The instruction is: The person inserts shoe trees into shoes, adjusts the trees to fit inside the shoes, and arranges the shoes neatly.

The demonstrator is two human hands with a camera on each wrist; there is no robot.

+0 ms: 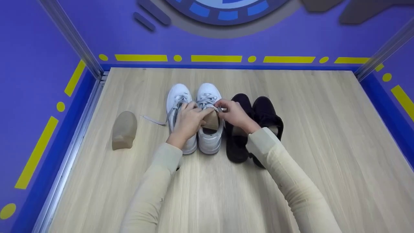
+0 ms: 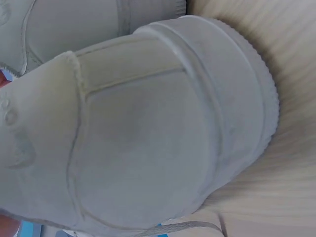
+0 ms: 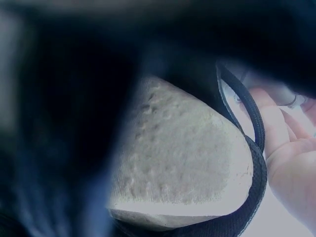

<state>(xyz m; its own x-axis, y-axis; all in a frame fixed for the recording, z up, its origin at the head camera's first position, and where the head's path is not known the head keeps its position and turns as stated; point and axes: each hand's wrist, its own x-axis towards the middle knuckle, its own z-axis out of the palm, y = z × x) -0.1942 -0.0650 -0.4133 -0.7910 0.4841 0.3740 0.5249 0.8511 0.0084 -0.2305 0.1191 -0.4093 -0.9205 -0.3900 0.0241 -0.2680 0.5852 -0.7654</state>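
Two white sneakers with grey laces stand side by side in the head view, toes pointing away. My left hand (image 1: 188,120) reaches across the left sneaker (image 1: 190,147); its thumb and fingers grip the opening edge of the right sneaker (image 1: 209,142). A brown shoe form (image 1: 212,120) sits inside that right sneaker. On its other side, my right hand (image 1: 235,113) pinches the upper edge near the laces (image 1: 207,101); whether a lace is also between the fingertips is hidden. The left wrist view shows a white sneaker heel (image 2: 138,138) up close.
A pair of black shoes (image 1: 237,152) stands just right of the sneakers, under my right wrist, with pale forms (image 3: 182,153) inside. Another brown shoe form (image 1: 124,131) lies at left. One loose lace (image 1: 152,120) trails onto the wooden board (image 1: 207,191). Blue panels (image 1: 278,45) enclose the back and sides.
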